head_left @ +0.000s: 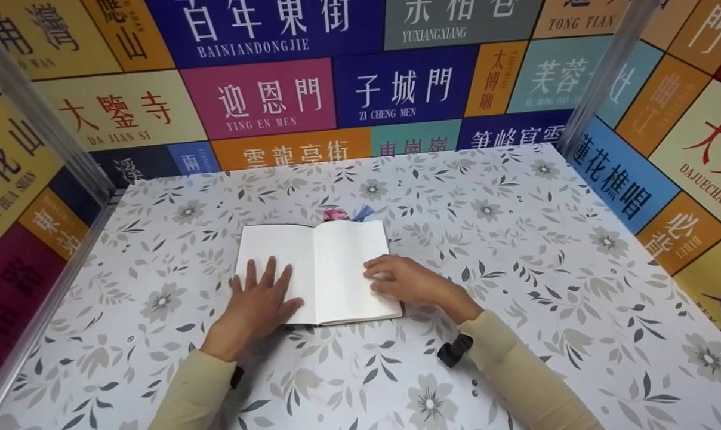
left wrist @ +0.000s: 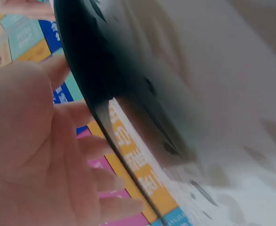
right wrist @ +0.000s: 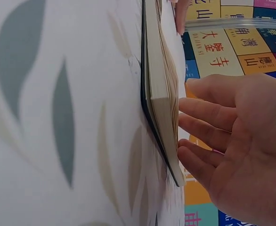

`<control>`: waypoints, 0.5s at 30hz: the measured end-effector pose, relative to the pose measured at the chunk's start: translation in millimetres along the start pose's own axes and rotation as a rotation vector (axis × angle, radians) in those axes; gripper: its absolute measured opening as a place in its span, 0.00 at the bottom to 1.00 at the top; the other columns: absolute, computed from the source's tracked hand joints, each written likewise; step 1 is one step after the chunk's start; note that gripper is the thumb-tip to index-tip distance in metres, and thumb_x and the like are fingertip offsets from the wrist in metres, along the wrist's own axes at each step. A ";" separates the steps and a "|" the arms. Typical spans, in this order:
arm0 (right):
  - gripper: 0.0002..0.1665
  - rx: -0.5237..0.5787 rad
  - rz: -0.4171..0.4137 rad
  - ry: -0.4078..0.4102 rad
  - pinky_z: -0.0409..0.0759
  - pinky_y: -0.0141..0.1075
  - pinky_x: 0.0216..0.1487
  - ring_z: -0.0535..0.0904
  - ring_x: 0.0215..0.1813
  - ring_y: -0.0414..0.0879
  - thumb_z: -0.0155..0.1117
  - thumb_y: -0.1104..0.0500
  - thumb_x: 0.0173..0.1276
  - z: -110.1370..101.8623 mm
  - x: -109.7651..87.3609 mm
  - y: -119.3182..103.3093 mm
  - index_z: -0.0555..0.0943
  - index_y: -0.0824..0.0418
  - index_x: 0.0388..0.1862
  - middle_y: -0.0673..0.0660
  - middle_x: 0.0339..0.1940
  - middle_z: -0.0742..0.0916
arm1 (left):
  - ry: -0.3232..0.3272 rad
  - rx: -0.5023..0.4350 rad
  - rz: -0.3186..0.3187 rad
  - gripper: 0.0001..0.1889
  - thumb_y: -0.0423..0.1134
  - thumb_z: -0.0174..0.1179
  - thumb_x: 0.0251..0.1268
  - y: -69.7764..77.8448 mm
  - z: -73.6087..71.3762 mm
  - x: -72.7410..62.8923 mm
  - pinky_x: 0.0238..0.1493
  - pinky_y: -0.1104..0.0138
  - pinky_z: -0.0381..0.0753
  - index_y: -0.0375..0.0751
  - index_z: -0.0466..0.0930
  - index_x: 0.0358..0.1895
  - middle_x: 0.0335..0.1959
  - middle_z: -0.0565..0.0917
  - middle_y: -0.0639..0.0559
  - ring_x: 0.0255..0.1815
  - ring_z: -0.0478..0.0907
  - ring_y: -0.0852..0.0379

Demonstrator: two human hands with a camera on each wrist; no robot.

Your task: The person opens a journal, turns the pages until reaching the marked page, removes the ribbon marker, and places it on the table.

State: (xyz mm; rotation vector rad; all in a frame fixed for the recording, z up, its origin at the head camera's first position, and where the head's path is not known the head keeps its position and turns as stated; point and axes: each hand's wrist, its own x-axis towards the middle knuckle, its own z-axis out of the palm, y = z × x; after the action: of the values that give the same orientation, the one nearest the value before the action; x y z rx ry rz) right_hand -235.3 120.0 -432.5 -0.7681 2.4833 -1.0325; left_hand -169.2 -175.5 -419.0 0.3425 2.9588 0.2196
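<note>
An open notebook [head_left: 344,269] with blank white pages lies on the table, dark cover beneath. On the left page rests my left hand [head_left: 259,301], fingers spread. My right hand [head_left: 413,282] touches the right page near its outer edge, fingers slightly bent. From the side, the right wrist view shows the notebook's page block [right wrist: 162,115] with the right hand [right wrist: 246,136] over it; the fingertips meet the page. Beside the dark cover edge [left wrist: 77,70], the left wrist view shows the left palm [left wrist: 29,146] with its fingers reaching over the page.
A pink patterned piece [head_left: 335,214] and a blue tassel [head_left: 364,212] stick out past the notebook's top edge. The floral tablecloth [head_left: 504,239] covers the table. Walls with colourful lettered panels [head_left: 259,98] stand at the back and sides. Black wrist bands show at both sleeves.
</note>
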 end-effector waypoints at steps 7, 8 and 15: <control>0.22 -0.076 -0.045 -0.024 0.61 0.54 0.78 0.68 0.75 0.61 0.62 0.61 0.70 1.0 2.1 -2.9 0.80 0.67 0.61 0.63 0.72 0.76 | -0.185 -0.079 0.001 0.39 0.59 0.49 0.76 16.7 -3.3 16.5 0.71 0.25 0.40 0.43 0.49 0.81 0.83 0.42 0.34 0.80 0.35 0.23; 0.22 -0.079 -0.047 -0.027 0.61 0.54 0.78 0.68 0.75 0.61 0.63 0.61 0.70 1.3 2.2 -3.3 0.80 0.67 0.61 0.63 0.72 0.76 | -0.203 -0.085 -0.003 0.40 0.60 0.49 0.75 17.4 -2.8 19.6 0.71 0.25 0.40 0.44 0.49 0.81 0.83 0.41 0.34 0.80 0.34 0.23; 0.25 -0.171 0.005 -0.051 0.59 0.53 0.80 0.65 0.78 0.61 0.63 0.61 0.70 2.2 -4.6 -12.3 0.77 0.67 0.65 0.64 0.75 0.73 | -0.295 -0.086 -0.009 0.43 0.64 0.49 0.73 21.5 -3.7 39.9 0.69 0.23 0.42 0.50 0.44 0.82 0.83 0.35 0.36 0.79 0.32 0.22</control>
State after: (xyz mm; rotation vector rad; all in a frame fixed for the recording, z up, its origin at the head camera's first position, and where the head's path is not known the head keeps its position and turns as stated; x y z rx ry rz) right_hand -226.2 114.3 -424.6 -0.8272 2.5519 -0.7964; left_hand -203.6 -145.7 -417.3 0.3194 2.6509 0.2683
